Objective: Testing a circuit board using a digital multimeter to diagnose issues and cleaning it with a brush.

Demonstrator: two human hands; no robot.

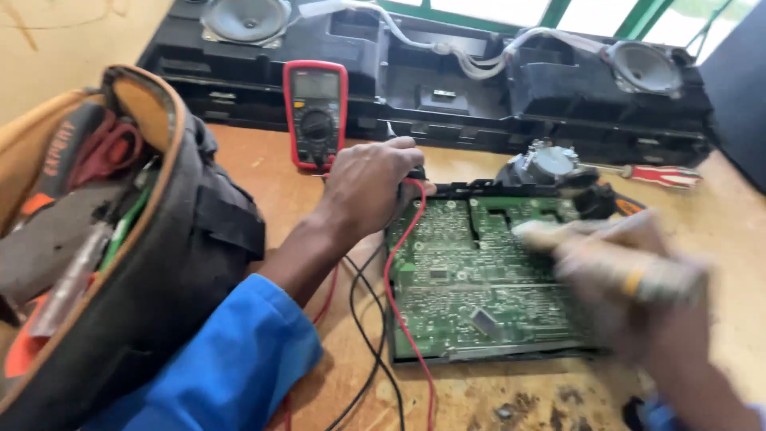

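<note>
The circuit board (479, 279) lies on the workbench (263, 160), tool bag (120, 239) to its left, multimeter (316, 114) behind (leads (391, 319) crossing the board's left edge).

A green circuit board (479, 279), densely studded with small components, lies flat in a black frame on the wooden bench (511, 399). A red lead (396, 263) runs across its left edge; a blurred brush (590, 243) sits over its right side.

Worn wooden table (495, 399); matt green circuit board (479, 271)
</note>
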